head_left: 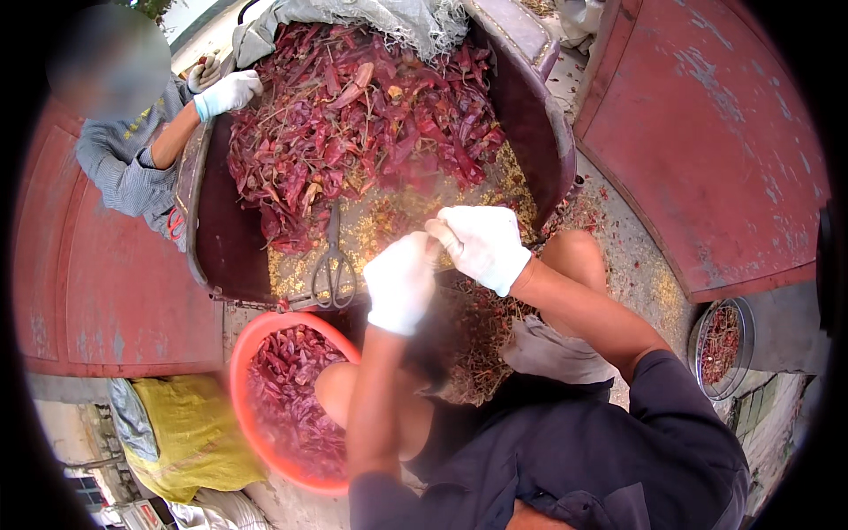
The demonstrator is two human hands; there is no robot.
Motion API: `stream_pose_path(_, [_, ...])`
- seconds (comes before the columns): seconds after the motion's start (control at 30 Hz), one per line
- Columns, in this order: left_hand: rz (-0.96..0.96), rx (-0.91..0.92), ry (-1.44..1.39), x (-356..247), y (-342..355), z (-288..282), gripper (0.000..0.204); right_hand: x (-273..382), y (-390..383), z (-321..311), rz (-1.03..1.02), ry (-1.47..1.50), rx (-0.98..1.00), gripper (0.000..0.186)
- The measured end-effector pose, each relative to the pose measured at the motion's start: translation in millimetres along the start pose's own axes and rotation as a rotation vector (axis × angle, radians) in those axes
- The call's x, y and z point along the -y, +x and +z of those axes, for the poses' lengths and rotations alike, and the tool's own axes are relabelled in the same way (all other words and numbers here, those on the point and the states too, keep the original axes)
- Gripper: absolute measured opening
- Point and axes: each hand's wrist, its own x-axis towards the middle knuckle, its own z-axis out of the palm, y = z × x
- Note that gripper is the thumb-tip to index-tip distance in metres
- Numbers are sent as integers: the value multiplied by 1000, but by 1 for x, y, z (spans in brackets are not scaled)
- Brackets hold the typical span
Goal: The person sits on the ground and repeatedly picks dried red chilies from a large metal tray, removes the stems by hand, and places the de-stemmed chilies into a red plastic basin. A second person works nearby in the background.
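Both white-gloved hands meet above the near edge of the cart (221,221), right of its middle. The left hand (397,278) is clenched, its fingertips toward the right hand (486,243), which is curled with the thumb drawn in; whether anything is pinched between them I cannot tell. The chilies (389,115), dried and red, heap from the cart's far edge to its middle, with yellow seeds (287,274) strewn along the near edge. Scissors (333,269) lie at that edge, left of the hands, handles toward the person. More chilies fill the orange basin (243,411) below the near left corner. A grey sack (353,12) drapes over the far edge. At the left edge a co-worker's gloved hand (231,94) is closed; the yellow lettering (140,124) on that person's shirt is too blurred to read. Print on a box (141,515), lower left, is too small to make out.
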Motion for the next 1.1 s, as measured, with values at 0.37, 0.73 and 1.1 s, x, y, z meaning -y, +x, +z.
stream_pose_path(0.37, [-422,17,-1039,-1,0,-13,27,-61,40,-3,145,-545,147,28])
stream_pose_path(0.73, [-293,-223,-653,4,11,-12,20,-74,46,0,513,640,142,31])
stream_pose_path(1.1, [-50,-125,-439,-12,11,-13,36,-21,-3,-16,504,1134,459,29])
